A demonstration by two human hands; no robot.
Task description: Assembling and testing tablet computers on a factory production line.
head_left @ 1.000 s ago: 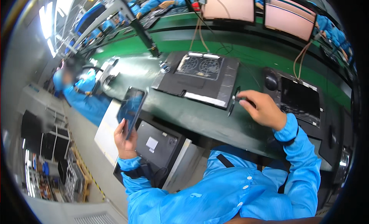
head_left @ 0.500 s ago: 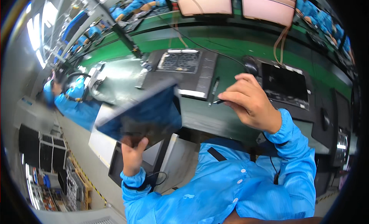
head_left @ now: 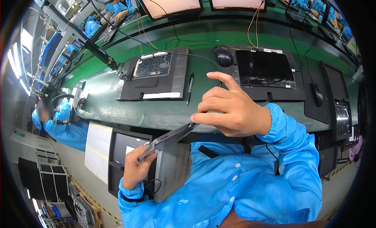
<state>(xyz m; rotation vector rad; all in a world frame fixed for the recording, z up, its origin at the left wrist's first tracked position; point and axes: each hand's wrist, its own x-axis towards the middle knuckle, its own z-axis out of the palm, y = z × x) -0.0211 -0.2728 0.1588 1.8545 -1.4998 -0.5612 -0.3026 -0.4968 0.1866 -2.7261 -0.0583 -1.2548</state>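
One thin dark tablet (head_left: 167, 139) is in the air over the near edge of the table, tilted and seen edge-on, its upper end toward the right. Two hands are at it. The left hand (head_left: 135, 167) grasps the lower end between thumb and fingers. The right hand (head_left: 235, 112) has its fingertips at the upper end, one finger lifted clear; whether it grips the tablet or some small thing there, I cannot tell.

Beyond them lies the green table (head_left: 166, 107), with one pen (head_left: 190, 89) on it. To the pen's left is one black stand (head_left: 178, 81) marked with two round fan shapes; to its right is a second stand (head_left: 280, 95) bearing one black screen (head_left: 264, 69). Two mice are in sight, one just beside that screen (head_left: 223, 56) and one farther right (head_left: 316, 95). At the top stand two monitors, left (head_left: 171, 2) and right (head_left: 237, 0). Below the table's near edge, at left, is one pale board (head_left: 98, 151). One seated co-worker (head_left: 70, 132) in blue is at the far left.
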